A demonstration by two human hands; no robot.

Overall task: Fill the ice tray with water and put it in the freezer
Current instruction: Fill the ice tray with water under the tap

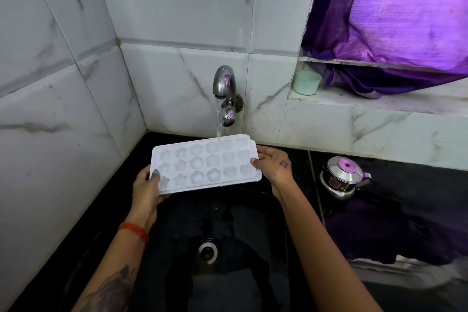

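Bare forearms, a red thread bracelet (134, 231) on the left wrist.

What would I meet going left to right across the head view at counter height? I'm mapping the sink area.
Left hand → ice tray → right hand → kettle.

A black bench (417, 197) runs along a marble-tiled wall, a dark sink (228, 281) sunk into it. A steel kettle (342, 177) stands on the bench at three o'clock of the sink. On the window ledge (354, 102), at one o'clock, sits a green cup (306, 82).
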